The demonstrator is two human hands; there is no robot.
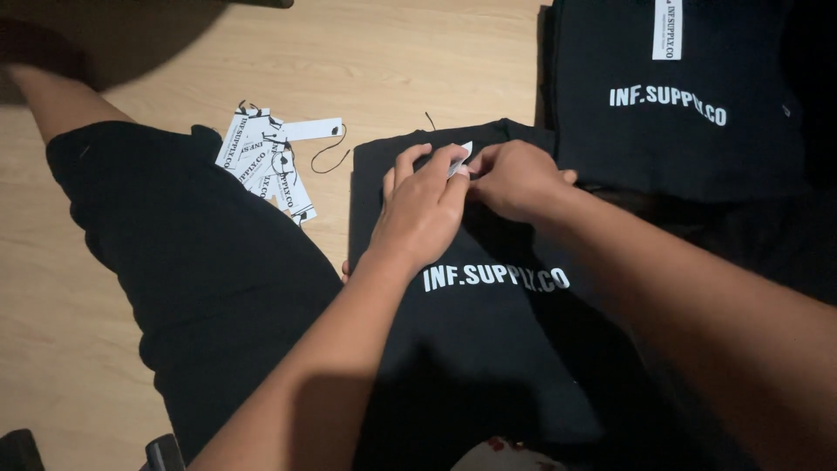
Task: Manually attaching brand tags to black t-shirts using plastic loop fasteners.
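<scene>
A folded black shirt (488, 331) with white printed lettering lies on the wooden floor in front of me. Both hands meet at its collar end. My left hand (423, 205) pinches a small white paper tag (462, 159) between thumb and fingers. My right hand (519, 179) is closed at the same spot, its fingertips on the tag and the collar. Most of the tag is hidden by the fingers.
A loose pile of white hang tags (266, 161) with black strings lies on the floor to the left. A stack of folded black shirts (680, 113) with a tag on top sits at the upper right. My leg in black shorts (192, 253) stretches along the left.
</scene>
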